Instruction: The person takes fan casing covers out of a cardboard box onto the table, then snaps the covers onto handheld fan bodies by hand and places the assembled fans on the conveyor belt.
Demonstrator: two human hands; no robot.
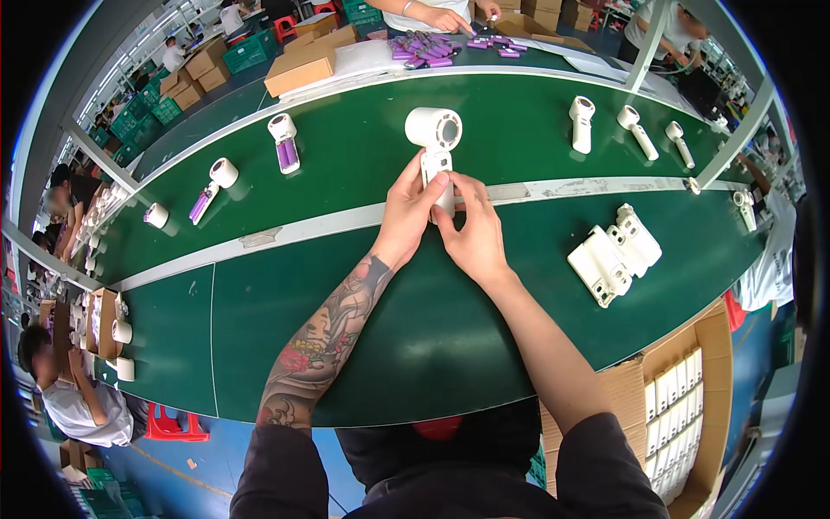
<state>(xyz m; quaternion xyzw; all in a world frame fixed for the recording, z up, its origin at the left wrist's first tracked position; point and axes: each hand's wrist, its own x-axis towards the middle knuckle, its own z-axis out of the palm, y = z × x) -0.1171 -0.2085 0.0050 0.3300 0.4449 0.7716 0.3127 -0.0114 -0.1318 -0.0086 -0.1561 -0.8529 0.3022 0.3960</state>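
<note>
A white handheld fan (422,130) stands upright between my hands at the middle of the bench, its round head up and its grille turned to the right. My left hand (405,210) is wrapped round the handle from the left, thumb across the front. From the right, the thumb and fingers of my right hand (475,227) close on the same handle lower down. My fingers hide much of the handle. To the right lie several white handle shells (616,254), close together on the green bench.
On the green conveyor belt (346,130) lie more fans, some with purple battery cells (287,155) exposed. A cardboard box (722,381) of white shells stands low right. Across the belt, a person's hands (445,19) are at a pile of purple cells (424,48). Metal frame posts flank the bench.
</note>
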